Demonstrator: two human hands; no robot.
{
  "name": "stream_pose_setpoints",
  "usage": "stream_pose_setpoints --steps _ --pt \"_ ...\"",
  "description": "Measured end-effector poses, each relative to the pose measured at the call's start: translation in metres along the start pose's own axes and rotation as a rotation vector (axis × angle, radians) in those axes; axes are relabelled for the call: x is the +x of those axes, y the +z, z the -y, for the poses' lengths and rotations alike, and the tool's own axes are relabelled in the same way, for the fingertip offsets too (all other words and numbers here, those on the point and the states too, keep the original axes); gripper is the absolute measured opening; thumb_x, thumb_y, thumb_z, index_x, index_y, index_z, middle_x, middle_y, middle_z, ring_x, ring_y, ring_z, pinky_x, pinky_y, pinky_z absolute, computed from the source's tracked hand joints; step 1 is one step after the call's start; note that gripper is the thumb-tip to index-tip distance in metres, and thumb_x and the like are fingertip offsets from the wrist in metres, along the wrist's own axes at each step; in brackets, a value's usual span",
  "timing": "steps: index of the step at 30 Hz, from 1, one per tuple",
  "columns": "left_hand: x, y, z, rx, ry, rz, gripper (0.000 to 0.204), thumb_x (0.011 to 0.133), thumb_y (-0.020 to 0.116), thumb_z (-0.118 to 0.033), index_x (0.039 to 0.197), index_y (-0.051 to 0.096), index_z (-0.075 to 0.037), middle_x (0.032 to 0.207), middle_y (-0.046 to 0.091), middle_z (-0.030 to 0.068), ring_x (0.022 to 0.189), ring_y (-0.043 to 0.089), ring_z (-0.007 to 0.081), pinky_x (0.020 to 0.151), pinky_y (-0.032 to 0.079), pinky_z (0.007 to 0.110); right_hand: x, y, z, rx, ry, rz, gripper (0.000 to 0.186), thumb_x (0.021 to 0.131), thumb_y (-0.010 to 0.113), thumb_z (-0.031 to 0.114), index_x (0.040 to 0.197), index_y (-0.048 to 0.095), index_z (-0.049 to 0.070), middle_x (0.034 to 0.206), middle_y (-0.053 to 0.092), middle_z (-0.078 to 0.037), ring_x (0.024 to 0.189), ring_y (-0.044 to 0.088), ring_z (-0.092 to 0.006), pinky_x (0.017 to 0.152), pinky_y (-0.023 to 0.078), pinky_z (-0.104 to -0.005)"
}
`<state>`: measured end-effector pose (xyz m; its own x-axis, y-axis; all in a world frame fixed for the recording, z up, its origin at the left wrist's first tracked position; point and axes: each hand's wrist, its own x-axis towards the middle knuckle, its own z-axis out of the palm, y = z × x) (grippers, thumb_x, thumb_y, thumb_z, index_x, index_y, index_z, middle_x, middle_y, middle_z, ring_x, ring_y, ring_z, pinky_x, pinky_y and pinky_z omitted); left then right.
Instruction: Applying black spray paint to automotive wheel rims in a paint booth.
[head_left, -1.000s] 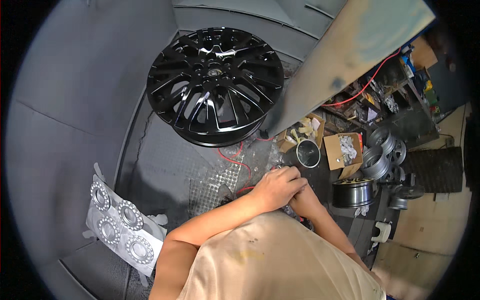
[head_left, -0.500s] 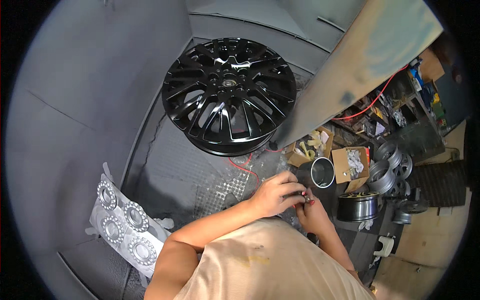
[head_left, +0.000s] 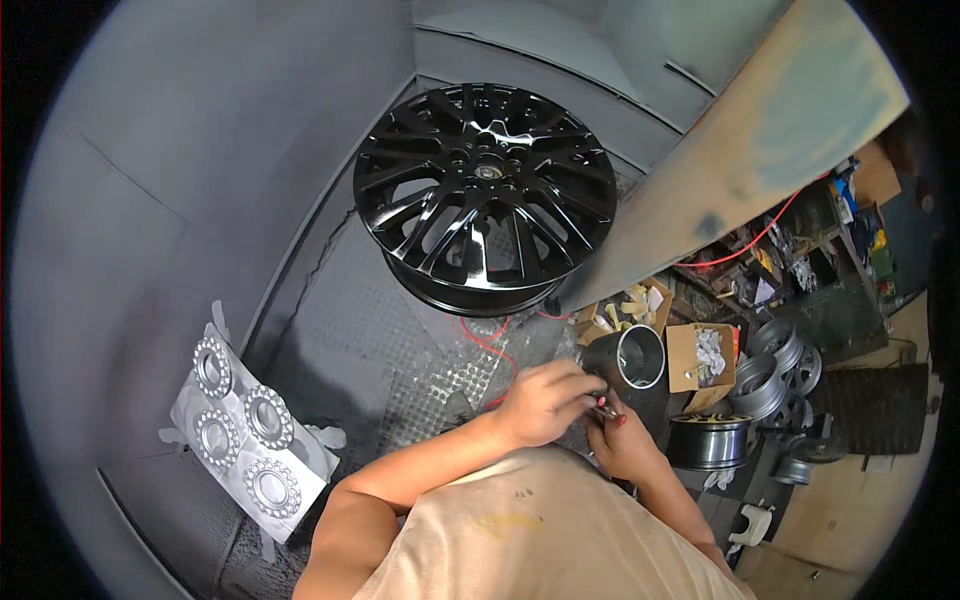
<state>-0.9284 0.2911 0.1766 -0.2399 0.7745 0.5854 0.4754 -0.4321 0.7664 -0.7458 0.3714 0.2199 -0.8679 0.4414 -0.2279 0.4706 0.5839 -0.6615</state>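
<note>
both hands meet just right of centre, low in the frame, right in front of the person's chest. the left hand (head_left: 545, 400) is curled over, fingers bent down and pinched around a small item (head_left: 606, 408), something thin with a reddish tip, too small to tell what it is. the right hand (head_left: 622, 445) comes up from below and touches the same item, fingers folded close against the left hand's fingertips. so both hands are closed tight on that one little piece, hardly any gap showing between the fingers.

just beyond the hands, a red wire (head_left: 487, 345) snakes across the grey patterned floor (head_left: 400, 340) toward the big glossy black alloy wheel (head_left: 485, 195), which lies flat in the upper centre of the frame. just right of the hands sits an open metal can (head_left: 640, 356), and beside it a cardboard box (head_left: 700, 360) with crumpled white stuff inside. further right, a cluster of silver wheel rims (head_left: 770, 375), and one dark rim (head_left: 708, 440) near the right forearm.

over at the lower left, four silver ring-shaped caps (head_left: 243, 430) lie on a pale sheet (head_left: 300, 470), well apart from the hands. a large tan board (head_left: 740, 150) leans across the upper right.
</note>
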Motion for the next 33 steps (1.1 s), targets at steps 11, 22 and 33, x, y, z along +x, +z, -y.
stream_pose_setpoints --steps 11,22,33 --pt "-0.1 -0.112 0.166 0.057 -0.72 -0.669 0.013 0.094 0.063 -0.008 0.106 0.065 -0.005 0.088 0.063 0.0015 0.079 0.055 0.0095 0.071 0.047 0.026 0.0 -0.101 0.053 0.008 0.069 -0.285 0.022 0.092 0.063 0.005 0.113 0.063 -0.001 0.097 0.064 -0.017 0.083 0.063 -0.0288 0.077 0.05 -0.0386" --pt "-0.047 0.094 0.07 -0.157 -0.809 0.416 0.029 0.09 0.072 -0.013 0.117 0.069 -0.005 0.101 0.072 0.0115 0.095 0.07 0.0229 0.082 0.054 0.036 0.038 -0.174 -0.057 0.2 0.102 -0.693 0.011 0.101 0.053 0.006 0.108 0.061 0.001 0.079 0.057 0.003 0.06 0.047 -0.0048 0.052 0.038 -0.0244" --pt "0.051 0.167 0.1 0.315 -0.482 -0.153 0.081 0.067 0.091 -0.029 0.134 0.055 0.0 0.125 0.064 0.0209 0.118 0.062 0.0379 0.104 0.047 0.044 0.082 -0.008 -0.254 0.172 -0.121 -0.057 0.038 0.088 0.054 -0.001 0.125 0.05 0.0 0.108 0.064 -0.03 0.101 0.061 -0.0525 0.085 0.051 -0.055"
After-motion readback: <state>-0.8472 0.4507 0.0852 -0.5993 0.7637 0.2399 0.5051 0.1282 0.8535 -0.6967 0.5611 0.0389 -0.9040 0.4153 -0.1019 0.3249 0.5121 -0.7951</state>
